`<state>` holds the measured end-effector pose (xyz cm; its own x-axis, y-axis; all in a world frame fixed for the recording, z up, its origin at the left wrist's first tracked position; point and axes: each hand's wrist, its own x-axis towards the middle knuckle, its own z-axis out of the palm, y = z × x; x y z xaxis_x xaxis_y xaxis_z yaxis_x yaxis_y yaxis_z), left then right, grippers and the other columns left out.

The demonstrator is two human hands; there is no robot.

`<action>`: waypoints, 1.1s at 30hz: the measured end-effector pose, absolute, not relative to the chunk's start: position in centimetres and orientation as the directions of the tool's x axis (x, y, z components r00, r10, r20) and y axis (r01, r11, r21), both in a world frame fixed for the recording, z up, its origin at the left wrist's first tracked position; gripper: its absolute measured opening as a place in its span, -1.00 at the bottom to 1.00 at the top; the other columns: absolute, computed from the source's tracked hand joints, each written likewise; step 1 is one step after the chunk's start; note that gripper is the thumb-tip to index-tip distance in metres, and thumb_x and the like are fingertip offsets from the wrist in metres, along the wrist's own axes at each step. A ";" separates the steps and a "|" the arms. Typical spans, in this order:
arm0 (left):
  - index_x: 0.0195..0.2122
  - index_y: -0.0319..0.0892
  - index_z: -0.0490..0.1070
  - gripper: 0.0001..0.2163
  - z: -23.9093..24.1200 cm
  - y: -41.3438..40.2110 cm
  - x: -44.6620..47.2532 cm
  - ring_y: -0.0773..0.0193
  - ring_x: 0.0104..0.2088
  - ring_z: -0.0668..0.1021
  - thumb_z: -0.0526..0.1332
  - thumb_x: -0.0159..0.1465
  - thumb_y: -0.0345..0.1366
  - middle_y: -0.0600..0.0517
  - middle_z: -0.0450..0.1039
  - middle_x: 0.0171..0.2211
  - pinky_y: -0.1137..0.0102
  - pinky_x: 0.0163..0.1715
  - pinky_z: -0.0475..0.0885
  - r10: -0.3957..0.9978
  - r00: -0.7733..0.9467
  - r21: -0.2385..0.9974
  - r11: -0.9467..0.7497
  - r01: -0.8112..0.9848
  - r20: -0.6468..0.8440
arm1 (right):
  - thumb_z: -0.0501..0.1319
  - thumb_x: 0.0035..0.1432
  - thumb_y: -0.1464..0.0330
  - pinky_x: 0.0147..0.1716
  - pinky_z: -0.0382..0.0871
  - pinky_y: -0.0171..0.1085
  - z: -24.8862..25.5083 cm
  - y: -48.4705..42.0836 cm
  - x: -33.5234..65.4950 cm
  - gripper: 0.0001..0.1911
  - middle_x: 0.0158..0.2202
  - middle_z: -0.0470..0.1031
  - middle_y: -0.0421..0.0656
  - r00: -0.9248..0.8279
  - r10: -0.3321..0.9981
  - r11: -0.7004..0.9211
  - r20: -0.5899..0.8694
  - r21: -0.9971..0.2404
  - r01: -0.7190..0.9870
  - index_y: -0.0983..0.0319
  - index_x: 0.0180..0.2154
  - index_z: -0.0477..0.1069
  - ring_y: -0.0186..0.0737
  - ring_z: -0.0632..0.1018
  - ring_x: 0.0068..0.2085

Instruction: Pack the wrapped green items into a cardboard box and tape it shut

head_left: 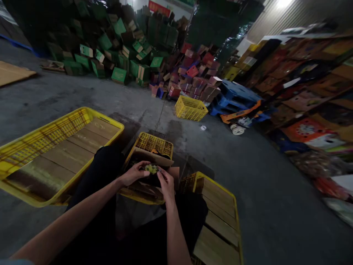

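Both my hands meet over a small yellow-green lumpy object [151, 169], perhaps a fruit, too dark to name. My left hand [134, 173] curls round its left side with fingers closed on it. My right hand [166, 180] pinches its right side. They hold it just above a yellow crate [154, 143] between my knees, which has cardboard pieces lying in it. My dark trouser legs [102, 173] flank that crate.
A large yellow crate [82, 117] lined with cardboard sits at my left, another [220, 195] at my right. A further yellow crate [190, 108] stands on the concrete floor beyond. Heaps of green and red cartons [124, 55] fill the back; stacked boxes [303, 92] line the right.
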<state>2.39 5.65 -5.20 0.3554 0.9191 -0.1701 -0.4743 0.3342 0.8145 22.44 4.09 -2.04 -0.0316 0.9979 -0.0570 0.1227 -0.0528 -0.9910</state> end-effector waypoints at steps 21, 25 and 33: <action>0.01 -0.22 0.48 -0.56 -4.8 6.0 2.2 0.10 -0.08 0.61 0.44 0.17 -0.13 -0.18 0.52 0.02 0.19 0.06 0.47 0.852 0.433 0.635 0.512 -0.578 -0.293 | 0.38 0.05 0.09 -0.02 0.53 -0.03 -3.3 4.1 22.0 -0.52 -0.06 0.64 -0.07 -0.015 0.991 -0.132 -0.132 -0.990 -0.050 0.19 -0.04 0.59 0.05 0.64 -0.06; 0.06 -0.15 0.41 -0.50 -4.5 5.8 2.2 0.10 -0.13 0.64 0.48 0.12 -0.21 -0.14 0.54 -0.03 0.19 -0.03 0.50 0.849 0.453 0.678 0.503 -0.535 -0.273 | 0.37 0.06 0.07 -0.14 0.56 -0.09 -3.4 4.3 22.4 -0.57 -0.21 0.67 -0.08 0.057 0.990 -0.127 -0.128 -0.992 -0.028 0.22 -0.14 0.62 -0.02 0.66 -0.22; -0.03 -0.19 0.42 -0.48 -5.1 6.0 2.2 0.47 -0.63 0.45 0.32 0.18 0.13 0.00 0.51 -0.28 0.55 -0.69 0.20 0.857 0.398 0.825 0.465 -0.322 -0.327 | 0.35 0.10 0.10 -0.16 0.54 -0.19 -2.8 4.0 22.1 -0.65 -0.23 0.63 -0.12 0.003 0.994 -0.112 -0.112 -0.992 -0.065 0.20 -0.17 0.56 -0.07 0.63 -0.16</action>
